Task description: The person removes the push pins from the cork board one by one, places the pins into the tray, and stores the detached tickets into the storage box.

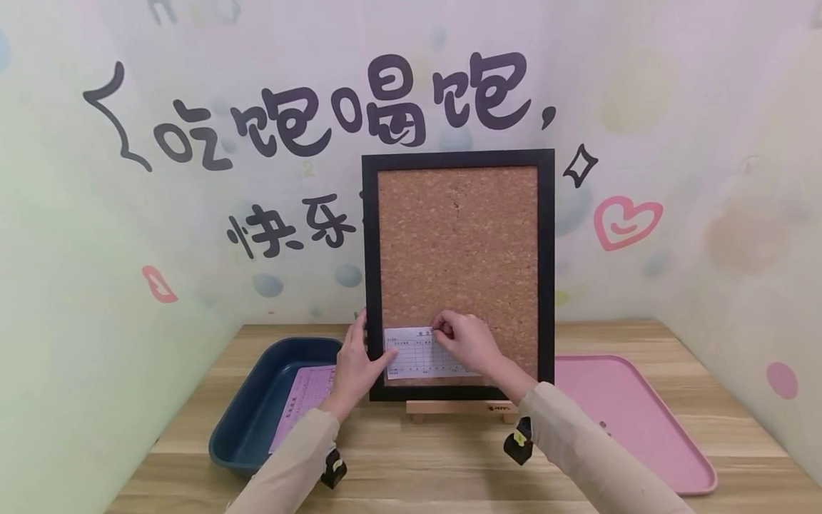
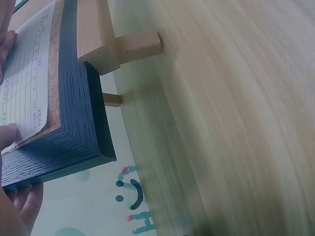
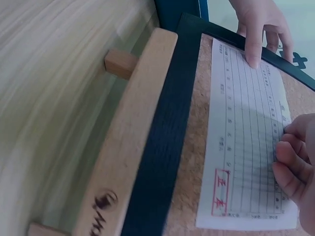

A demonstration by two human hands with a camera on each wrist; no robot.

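Observation:
A cork board (image 1: 459, 243) with a black frame (image 1: 546, 250) stands upright on a small wooden easel (image 1: 459, 407). A white printed form (image 3: 246, 128) with ruled lines and a red stamp lies flat against the cork's lower left. My left hand (image 1: 356, 364) grips the frame's left side, fingers behind it and thumb (image 2: 9, 133) pressing on the form's left edge. At the form's top edge, my right hand (image 1: 472, 343) has its fingers curled, with the fingertips (image 3: 285, 169) against the paper. I cannot tell whether something small is pinched between them.
Left of the board is a dark blue bin (image 1: 221, 428) with pink printed sheets (image 1: 300, 400) inside. To the right, a pink tray (image 1: 642, 407) holds small objects (image 1: 604, 425), partly hidden by my right sleeve. A wall with painted lettering (image 1: 289, 121) rises behind the wooden table (image 1: 385, 478).

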